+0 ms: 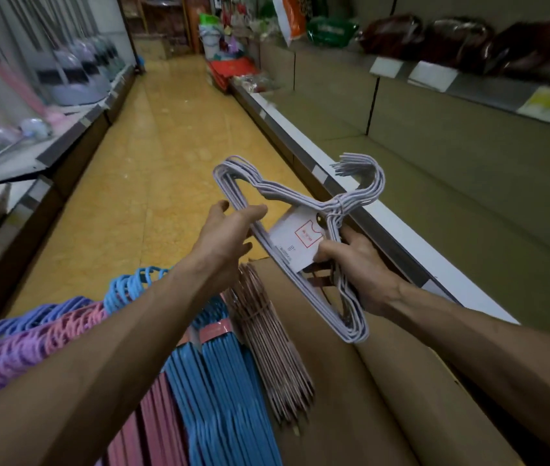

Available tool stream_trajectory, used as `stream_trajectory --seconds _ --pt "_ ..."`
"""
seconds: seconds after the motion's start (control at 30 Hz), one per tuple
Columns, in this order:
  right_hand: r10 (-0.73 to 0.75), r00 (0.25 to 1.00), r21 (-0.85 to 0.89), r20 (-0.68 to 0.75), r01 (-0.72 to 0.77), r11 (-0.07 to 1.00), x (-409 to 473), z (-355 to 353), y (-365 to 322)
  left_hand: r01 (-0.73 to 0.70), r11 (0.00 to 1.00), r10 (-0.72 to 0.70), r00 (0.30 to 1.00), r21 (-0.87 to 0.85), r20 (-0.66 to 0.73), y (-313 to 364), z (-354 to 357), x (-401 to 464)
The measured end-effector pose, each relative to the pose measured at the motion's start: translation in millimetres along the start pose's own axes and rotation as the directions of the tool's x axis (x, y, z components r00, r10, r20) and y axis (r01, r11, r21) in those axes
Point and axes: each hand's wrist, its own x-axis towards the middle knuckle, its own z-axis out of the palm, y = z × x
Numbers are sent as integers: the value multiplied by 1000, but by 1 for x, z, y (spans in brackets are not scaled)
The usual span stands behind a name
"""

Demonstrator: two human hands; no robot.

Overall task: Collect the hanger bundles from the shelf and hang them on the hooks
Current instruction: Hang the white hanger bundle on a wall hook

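Note:
A bundle of pale lilac wire hangers with a white paper label is held in the air over a cardboard box. My right hand grips the bundle's lower side, thumb on the label. My left hand holds the long bottom bars between thumb and fingers. The bundle's hooks point up and to the right. Below lie more bundles: blue hangers, pink hangers, thin rose-coloured hangers, and purple and pink perforated hangers.
The cardboard box lies under my arms. An olive shelf unit with a white edge runs along the right. Dustpans and brooms line the left shelves. A yellow tiled aisle leads to goods stacked at the far end.

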Motion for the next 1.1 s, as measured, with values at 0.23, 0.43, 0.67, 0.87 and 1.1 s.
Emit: stream_trajectory --seconds 0.23,0.43,0.67,0.87,1.1 --pt "-35 985 115 171 15 993 -25 36 -33 -64 919 -10 982 -390 -186 35 -5 -32" --pt "-62 981 -28 183 68 997 -29 61 -86 -158 861 39 968 -483 -248 81 -25 -55" --pt "-172 968 -123 183 196 973 -29 92 -183 -239 808 60 943 -538 -328 172 -47 -79" --pt "-246 946 -143 213 279 950 -41 127 -310 -257 793 45 929 -552 -369 295 -72 -97" --pt "-242 943 -156 230 281 947 -57 176 -509 -299 772 47 907 -560 -420 492 -100 -143"
